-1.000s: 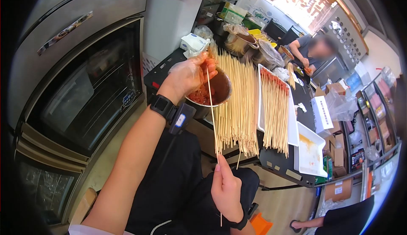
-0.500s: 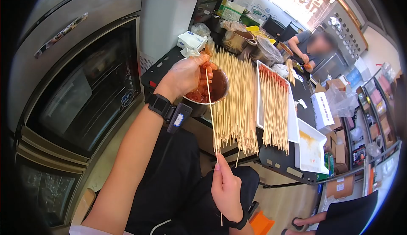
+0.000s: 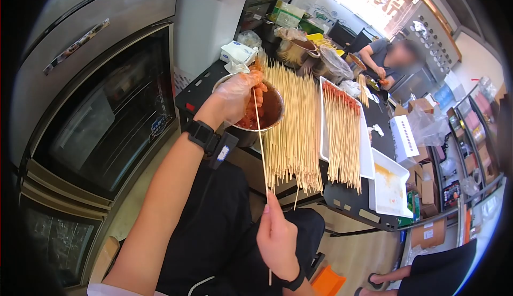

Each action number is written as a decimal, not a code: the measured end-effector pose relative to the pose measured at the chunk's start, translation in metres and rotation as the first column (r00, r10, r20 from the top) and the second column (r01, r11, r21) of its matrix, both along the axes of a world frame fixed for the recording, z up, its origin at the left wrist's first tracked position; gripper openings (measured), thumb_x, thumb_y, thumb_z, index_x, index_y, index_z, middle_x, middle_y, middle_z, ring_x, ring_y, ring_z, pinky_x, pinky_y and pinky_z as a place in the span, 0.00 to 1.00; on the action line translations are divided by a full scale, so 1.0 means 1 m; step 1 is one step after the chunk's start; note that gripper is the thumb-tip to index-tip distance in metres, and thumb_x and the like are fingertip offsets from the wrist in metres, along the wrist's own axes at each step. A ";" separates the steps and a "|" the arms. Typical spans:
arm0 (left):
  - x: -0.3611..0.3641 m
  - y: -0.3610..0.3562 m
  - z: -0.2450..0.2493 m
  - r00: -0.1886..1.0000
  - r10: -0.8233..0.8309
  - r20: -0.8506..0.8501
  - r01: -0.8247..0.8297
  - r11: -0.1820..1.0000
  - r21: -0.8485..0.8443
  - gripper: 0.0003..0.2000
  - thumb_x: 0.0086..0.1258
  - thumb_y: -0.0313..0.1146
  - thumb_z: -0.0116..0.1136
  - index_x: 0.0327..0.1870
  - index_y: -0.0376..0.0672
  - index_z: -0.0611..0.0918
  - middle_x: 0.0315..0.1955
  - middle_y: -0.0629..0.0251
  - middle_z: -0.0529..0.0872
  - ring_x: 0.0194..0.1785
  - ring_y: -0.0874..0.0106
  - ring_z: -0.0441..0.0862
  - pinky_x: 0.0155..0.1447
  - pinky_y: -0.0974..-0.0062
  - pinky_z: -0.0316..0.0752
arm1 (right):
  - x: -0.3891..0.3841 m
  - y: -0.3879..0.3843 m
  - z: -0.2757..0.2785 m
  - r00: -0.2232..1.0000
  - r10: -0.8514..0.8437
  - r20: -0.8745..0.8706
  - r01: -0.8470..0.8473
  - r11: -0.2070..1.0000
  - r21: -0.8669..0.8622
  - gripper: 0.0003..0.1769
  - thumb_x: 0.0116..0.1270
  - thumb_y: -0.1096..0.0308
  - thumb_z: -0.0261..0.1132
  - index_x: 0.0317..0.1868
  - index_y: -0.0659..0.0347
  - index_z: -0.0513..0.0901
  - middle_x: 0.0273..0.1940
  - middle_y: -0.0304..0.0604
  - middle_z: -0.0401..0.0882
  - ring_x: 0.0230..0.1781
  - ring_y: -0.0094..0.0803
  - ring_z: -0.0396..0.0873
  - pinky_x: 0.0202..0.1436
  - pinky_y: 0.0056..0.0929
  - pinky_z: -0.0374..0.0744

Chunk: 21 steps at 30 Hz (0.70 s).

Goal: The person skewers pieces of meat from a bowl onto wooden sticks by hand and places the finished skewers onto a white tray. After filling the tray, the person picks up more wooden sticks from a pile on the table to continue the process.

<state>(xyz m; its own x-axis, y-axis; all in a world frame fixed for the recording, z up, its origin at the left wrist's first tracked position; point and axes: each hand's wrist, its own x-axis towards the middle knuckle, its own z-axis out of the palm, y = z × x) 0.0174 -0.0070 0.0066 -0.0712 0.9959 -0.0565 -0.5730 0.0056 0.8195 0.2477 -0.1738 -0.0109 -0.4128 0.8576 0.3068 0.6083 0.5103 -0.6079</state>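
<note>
Mostly black worktop [image 3: 344,202] w/ skewers [image 3: 291,130], oven [image 3: 107,114] left.

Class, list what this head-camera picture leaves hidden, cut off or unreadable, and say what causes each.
1. Head view: the top end of the skewer, buried in the meat pinched by the left hand.
2. Head view: a lower stretch of it, behind the right hand gripping it.
3. Head view: print on the white box, too small.

Head-worn view, downward, near; edges unclear.
</note>
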 end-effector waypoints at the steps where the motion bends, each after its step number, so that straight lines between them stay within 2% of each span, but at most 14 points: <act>1: -0.001 0.001 0.000 0.999 -0.015 0.029 0.015 1.000 -0.010 0.10 0.71 0.38 0.47 0.36 0.41 0.73 0.24 0.69 0.73 0.25 0.75 0.71 0.38 0.75 0.73 | -0.005 -0.002 -0.002 1.000 -0.004 0.026 0.003 0.999 0.051 0.24 0.60 0.77 0.56 0.59 0.65 0.68 0.15 0.49 0.69 0.14 0.43 0.73 0.18 0.35 0.70; 2: -0.001 0.001 -0.001 1.000 -0.015 0.028 0.015 1.000 -0.009 0.10 0.71 0.38 0.47 0.36 0.41 0.73 0.24 0.69 0.73 0.25 0.75 0.71 0.38 0.75 0.73 | -0.010 -0.004 -0.007 1.000 -0.001 0.024 -0.002 0.994 0.108 0.26 0.58 0.78 0.57 0.60 0.66 0.67 0.14 0.47 0.69 0.12 0.41 0.72 0.17 0.35 0.70; 5: 0.000 -0.002 0.001 1.000 0.006 0.001 -0.006 0.998 0.055 0.11 0.72 0.38 0.44 0.35 0.40 0.72 0.23 0.70 0.72 0.26 0.77 0.69 0.39 0.77 0.71 | -0.025 -0.010 -0.008 0.998 -0.028 0.051 0.022 0.991 0.130 0.27 0.57 0.79 0.57 0.59 0.69 0.67 0.13 0.45 0.68 0.11 0.38 0.71 0.15 0.33 0.70; 7: 0.003 -0.005 0.004 0.996 0.092 0.000 -0.092 0.991 0.099 0.13 0.74 0.39 0.40 0.33 0.40 0.72 0.23 0.70 0.70 0.26 0.77 0.68 0.40 0.77 0.71 | -0.031 -0.013 -0.012 0.998 -0.038 0.050 0.030 0.988 0.154 0.27 0.55 0.80 0.58 0.58 0.71 0.67 0.12 0.42 0.67 0.10 0.35 0.70 0.14 0.31 0.69; 10: 0.003 -0.004 0.002 0.994 0.110 -0.006 -0.108 0.989 0.103 0.15 0.74 0.39 0.39 0.31 0.39 0.72 0.22 0.70 0.70 0.26 0.77 0.68 0.40 0.76 0.72 | -0.040 -0.014 -0.013 0.999 -0.040 0.031 0.033 0.980 0.197 0.27 0.54 0.80 0.58 0.58 0.72 0.67 0.12 0.41 0.66 0.10 0.34 0.69 0.13 0.30 0.68; 14: -0.002 0.004 -0.007 0.986 0.162 -0.032 -0.155 0.975 0.157 0.15 0.74 0.39 0.41 0.30 0.39 0.72 0.22 0.68 0.71 0.26 0.75 0.69 0.40 0.74 0.72 | -0.046 -0.011 -0.018 0.998 -0.040 0.041 0.028 0.969 0.246 0.28 0.54 0.81 0.58 0.58 0.74 0.66 0.13 0.40 0.65 0.09 0.32 0.68 0.13 0.29 0.67; 16: -0.006 0.008 -0.009 0.982 0.087 0.166 -0.111 0.984 0.141 0.13 0.73 0.37 0.43 0.30 0.38 0.72 0.22 0.67 0.72 0.25 0.74 0.69 0.39 0.73 0.73 | -0.048 -0.007 -0.022 0.999 -0.021 0.040 0.008 0.958 0.287 0.29 0.53 0.82 0.58 0.58 0.76 0.65 0.13 0.40 0.64 0.08 0.31 0.66 0.12 0.28 0.66; 20: -0.012 0.009 -0.011 0.958 0.039 0.283 -0.074 0.991 0.112 0.11 0.72 0.35 0.46 0.30 0.38 0.72 0.21 0.67 0.71 0.23 0.75 0.69 0.38 0.73 0.73 | -0.051 -0.002 -0.034 0.999 -0.029 0.033 0.018 0.949 0.316 0.29 0.52 0.82 0.58 0.58 0.77 0.65 0.12 0.39 0.62 0.08 0.30 0.65 0.12 0.28 0.65; 21: -0.013 0.009 -0.009 0.932 0.019 0.362 -0.059 0.993 0.101 0.10 0.71 0.34 0.47 0.30 0.38 0.71 0.21 0.68 0.71 0.22 0.75 0.69 0.37 0.74 0.72 | -0.052 0.000 -0.036 0.999 -0.021 0.026 0.011 0.943 0.333 0.29 0.52 0.82 0.58 0.58 0.77 0.66 0.12 0.39 0.62 0.08 0.30 0.65 0.12 0.28 0.65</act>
<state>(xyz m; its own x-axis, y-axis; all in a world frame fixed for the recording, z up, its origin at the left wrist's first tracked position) 0.0045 0.0024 -0.0027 -0.1049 0.9942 0.0224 -0.8272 -0.0998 0.5530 0.1956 -0.1738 -0.0469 -0.4126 0.7154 0.5639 0.6333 0.6702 -0.3869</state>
